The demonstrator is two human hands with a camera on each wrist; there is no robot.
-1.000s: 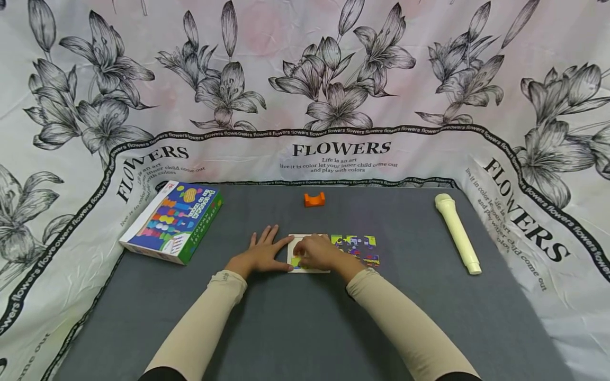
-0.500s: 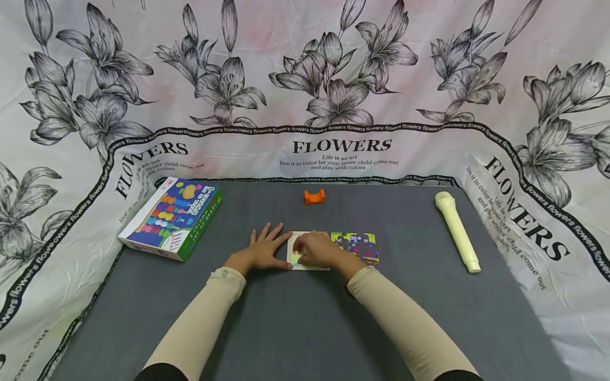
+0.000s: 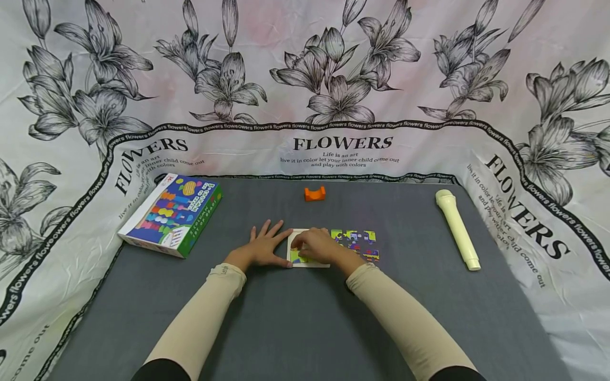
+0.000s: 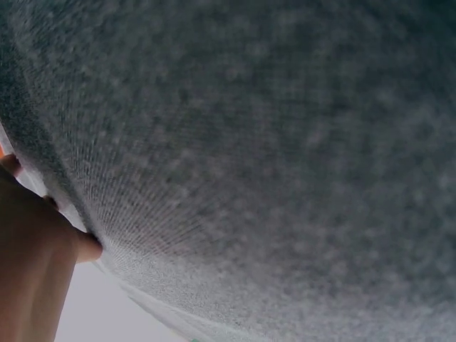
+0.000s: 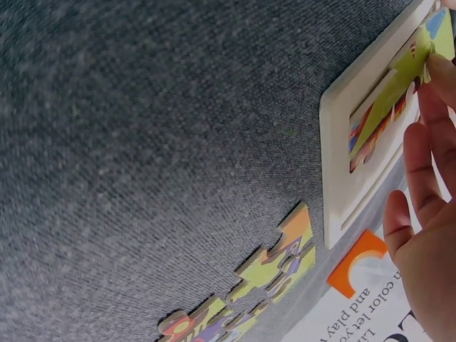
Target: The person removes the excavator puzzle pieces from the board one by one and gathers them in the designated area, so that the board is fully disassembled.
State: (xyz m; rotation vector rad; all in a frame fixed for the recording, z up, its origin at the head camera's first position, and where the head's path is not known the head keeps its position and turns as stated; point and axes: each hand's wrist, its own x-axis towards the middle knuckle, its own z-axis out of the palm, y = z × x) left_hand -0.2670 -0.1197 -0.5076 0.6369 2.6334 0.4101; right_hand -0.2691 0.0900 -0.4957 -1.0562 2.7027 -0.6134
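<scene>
Right hand (image 3: pixel 315 246): yellow-green piece (image 5: pixel 442 39) apparently pinched at the fingertips, over the white puzzle frame (image 5: pixel 335 157), centre of the head view. Left hand (image 3: pixel 260 250): fingers spread, frame's left edge touched by the thumb. Loose pieces (image 3: pixel 357 244) are seen right of centre. Risk (judged): seated pieces (image 5: pixel 385 107) could be dislodged if the held piece is forced in misaligned; frame could be shifted if poorly braced.
</scene>
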